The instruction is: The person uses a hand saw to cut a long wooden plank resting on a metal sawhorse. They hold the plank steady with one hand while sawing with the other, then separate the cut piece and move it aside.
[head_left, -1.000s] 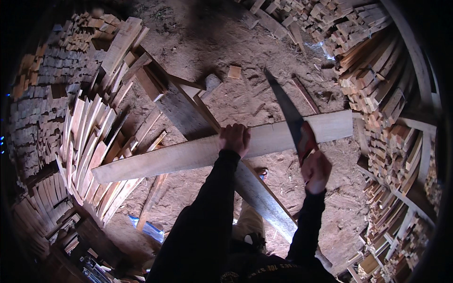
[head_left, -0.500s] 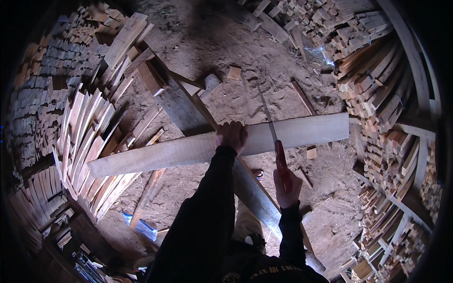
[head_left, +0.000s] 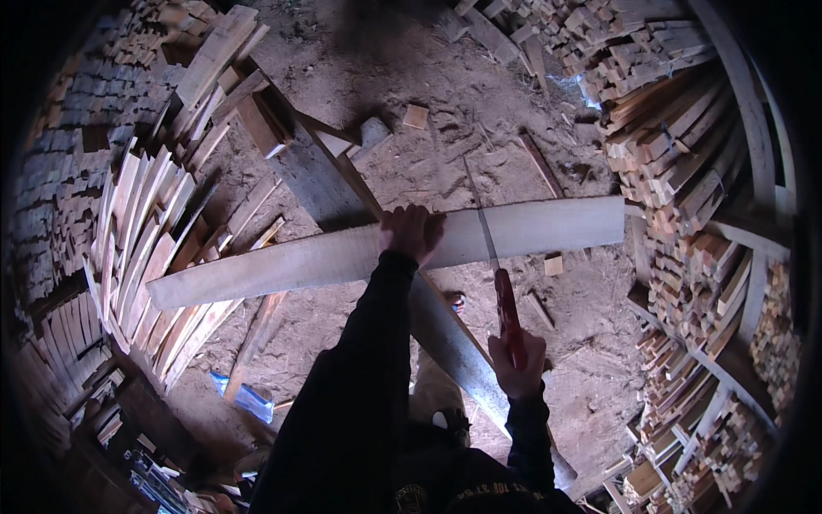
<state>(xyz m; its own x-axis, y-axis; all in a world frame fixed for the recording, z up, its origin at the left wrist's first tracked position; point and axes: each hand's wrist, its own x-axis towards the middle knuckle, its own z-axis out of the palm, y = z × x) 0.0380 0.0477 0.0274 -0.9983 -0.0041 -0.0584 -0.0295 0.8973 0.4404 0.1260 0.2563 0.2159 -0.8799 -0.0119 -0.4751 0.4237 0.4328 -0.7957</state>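
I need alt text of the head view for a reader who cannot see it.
A person's right hand holds a red-handled saw across a pale board; the left hand grips the board where it crosses a plank below. Stacks of cut wood flank the dirt floor.

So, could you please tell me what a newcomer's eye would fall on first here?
Probably the long pale board slanting across the middle, with the left hand on it and a red-handled saw in the right hand, its blade crossing the board to the right of the left hand. Next, perhaps, the fan of pale planks at the left and the stacked wood pieces along the right side.
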